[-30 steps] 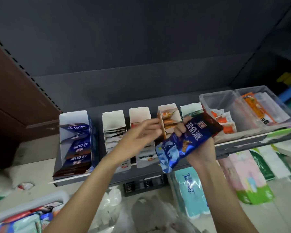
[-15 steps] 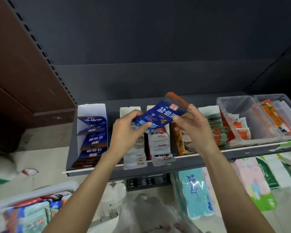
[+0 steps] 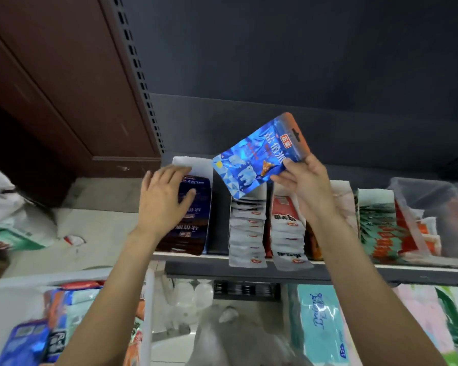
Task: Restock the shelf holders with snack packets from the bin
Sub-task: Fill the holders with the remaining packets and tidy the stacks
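Head view: dark shelf (image 3: 249, 270) above a littered pale floor (image 3: 101, 228).

2 hands (image 3: 167, 199), 1 raised blue packet (image 3: 251, 159), 5 white shelf holders (image 3: 193, 165), 2 clear tubs (image 3: 418, 207), 1 white bin (image 3: 148, 313).

Above the shelf (image 3: 249, 257): open air up to the dark back panel (image 3: 275, 62).
Leftmost holder (image 3: 193, 165): mouth covered by the left hand (image 3: 164, 196) lying flat on the dark blue packets (image 3: 196, 207).
Gap beside it: bare dark strip between that holder and the white packet row (image 3: 246, 233).
Over the middle rows: the blue packet (image 3: 251, 165), pinched by the right hand (image 3: 304, 186).
Right end: clear bins (image 3: 420, 207) close the shelf.
Lower left: white bin (image 3: 148, 313), top open.
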Available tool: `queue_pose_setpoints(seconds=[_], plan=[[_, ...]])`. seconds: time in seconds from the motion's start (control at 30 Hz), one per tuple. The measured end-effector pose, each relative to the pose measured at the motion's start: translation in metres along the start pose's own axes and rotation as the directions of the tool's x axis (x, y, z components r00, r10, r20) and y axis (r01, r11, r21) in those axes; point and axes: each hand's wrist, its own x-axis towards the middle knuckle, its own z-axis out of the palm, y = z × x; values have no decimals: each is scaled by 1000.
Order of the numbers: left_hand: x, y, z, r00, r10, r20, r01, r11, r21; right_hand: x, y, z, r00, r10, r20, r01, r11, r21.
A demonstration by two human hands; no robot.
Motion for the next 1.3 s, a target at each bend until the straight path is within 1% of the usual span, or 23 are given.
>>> queue_pose_setpoints(seconds=[0.07, 0.2, 0.27, 0.3, 0.33, 0.37, 0.4, 0.47, 0.53, 0.6, 0.63, 0.7, 0.73, 0.77, 0.8, 0.87, 0.93, 1.0, 1.07, 1.13, 1.2, 1.23, 1.3], plan=[[-4, -13, 0, 996, -15, 93, 13, 1000, 22, 6, 5, 20, 1000, -17, 15, 17, 1000, 12], [-17, -23, -3, 996, 28, 83, -31, 999, 33, 12, 14, 60, 995, -48, 91, 50, 998, -24], [-21, -27, -2, 999, 38, 38, -38, 999, 12, 16, 21, 74, 991, -66, 115, 79, 990, -117], [-23, -28, -1, 999, 42, 16, -42, 999, 1, 18, 25, 79, 988, -103, 118, 125, 972, -198], [-24, -29, -1, 999, 48, -11, -48, 999, -8, 21, 30, 84, 977, -170, 132, 204, 928, -313], [-24, -29, 0, 997, 67, -32, -67, 998, -18, 23, 34, 86, 952, -257, 164, 304, 841, -447], [-25, -29, 0, 996, 81, -40, -83, 996, -31, 23, 38, 89, 917, -328, 228, 399, 725, -562], [-27, -29, 0, 995, 88, -50, -91, 995, -51, 20, 46, 95, 836, -375, 401, 546, 498, -673], [-29, -29, 2, 995, 80, -55, -83, 995, -53, 18, 54, 101, 769, -316, 555, 634, 277, -722], [-32, -29, 3, 997, 58, -58, -61, 997, -54, 16, 61, 102, 741, -221, 634, 655, 31, -755], [-35, -30, 2, 997, 34, -66, -37, 998, -54, 15, 63, 100, 734, -164, 658, 657, -71, -750], [-46, -29, -4, 996, -23, -83, 19, 999, -50, 10, 66, 93, 722, -40, 690, 668, -216, -712], [-56, -28, -9, 994, -54, -94, 48, 997, -63, 4, 69, 88, 717, 4, 697, 677, -242, -695], [-67, -25, -15, 989, -94, -113, 83, 992, -93, -4, 69, 82, 713, 19, 701, 686, -223, -692], [-81, -22, -22, 978, -146, -146, 126, 982, -138, -13, 69, 76, 703, -7, 711, 701, -159, -695], [-114, -11, -39, 934, -288, -211, 227, 935, -273, -40, 69, 66, 655, -158, 739, 750, 17, -661], [-154, -2, -55, 850, -465, -247, 332, 837, -435, -72, 71, 58, 606, -312, 732, 795, 196, -574], [-197, 2, -65, 746, -616, -254, 399, 718, -571, -107, 77, 52, 585, -349, 732, 807, 339, -484], [-236, 0, -74, 664, -714, -222, 429, 607, -669, -140, 92, 49, 585, -272, 764, 784, 430, -447], [-272, -12, -80, 634, -759, -149, 481, 538, -692, -169, 116, 51, 575, -164, 802, 766, 453, -456], [-303, -32, -82, 638, -769, -41, 603, 532, -595, -194, 142, 59, 551, -57, 832, 755, 459, -468], [-316, -45, -81, 643, -765, 16, 665, 549, -507, -204, 154, 65, 536, -9, 844, 753, 459, -472], [-340, -79, -76, 653, -751, 100, 728, 586, -356, -219, 178, 79, 505, 83, 859, 745, 460, -483]])
